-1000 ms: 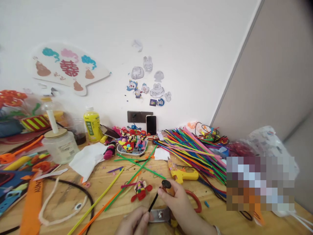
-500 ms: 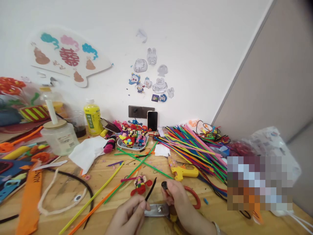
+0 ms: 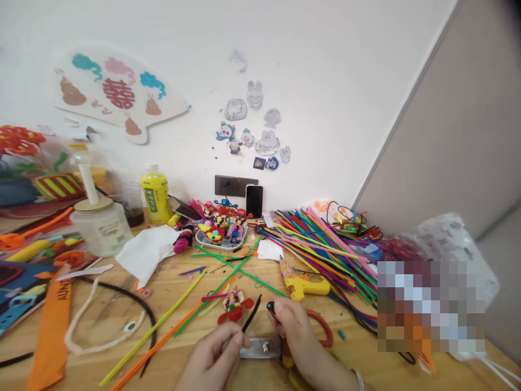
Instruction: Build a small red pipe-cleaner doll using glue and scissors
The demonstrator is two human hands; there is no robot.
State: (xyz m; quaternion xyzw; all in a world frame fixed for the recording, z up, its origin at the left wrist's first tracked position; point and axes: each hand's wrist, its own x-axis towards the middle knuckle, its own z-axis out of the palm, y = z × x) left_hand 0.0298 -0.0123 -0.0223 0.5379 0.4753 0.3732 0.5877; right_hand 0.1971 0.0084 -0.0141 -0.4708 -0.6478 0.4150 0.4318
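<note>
While our left hand (image 3: 215,353) pinches a tilted black stem (image 3: 254,315) near a metal tool (image 3: 253,348), our right hand (image 3: 299,332), apart from it, grips a dark-ended piece (image 3: 271,308). Beyond, we see a small red doll (image 3: 235,308) lying on the table (image 3: 252,378), then a yellow glue gun (image 3: 307,287).

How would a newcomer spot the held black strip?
Start at the wooden table, then look bottom centre of the view. There the left hand pinches a slim black strip, its tip leaning right. Unlike the curved black strip lying farther left, it is held.
</note>
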